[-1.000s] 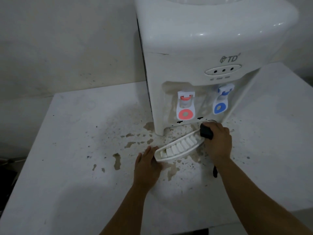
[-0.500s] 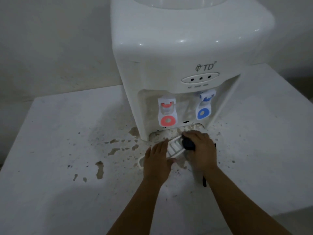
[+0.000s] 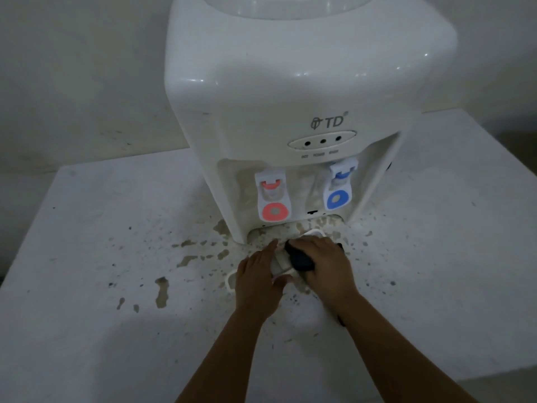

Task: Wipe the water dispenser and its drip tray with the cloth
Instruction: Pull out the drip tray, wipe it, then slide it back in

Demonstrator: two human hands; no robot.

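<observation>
My right hand (image 3: 328, 264) is clenched around a dark cloth (image 3: 300, 258), pressing it down onto the white drip tray (image 3: 280, 264), which lies on the table just in front of the water dispenser (image 3: 290, 112), out of its slot. My left hand (image 3: 257, 282) lies across the tray's near-left end with the fingers fairly straight over its top and the thumb tucked under the near rim; whether it really grips or only steadies the tray I cannot tell. Most of the tray is hidden under both hands; only a bit of rim and a few slats show. A dark end of the cloth hangs below my right wrist. Directly behind the hands is the dispenser's recess, with the red tap (image 3: 273, 199) on its left and the blue tap (image 3: 338, 189) on its right. Brown stains (image 3: 161, 290) spatter the white table (image 3: 87, 286) left of the dispenser's base and around the tray.
</observation>
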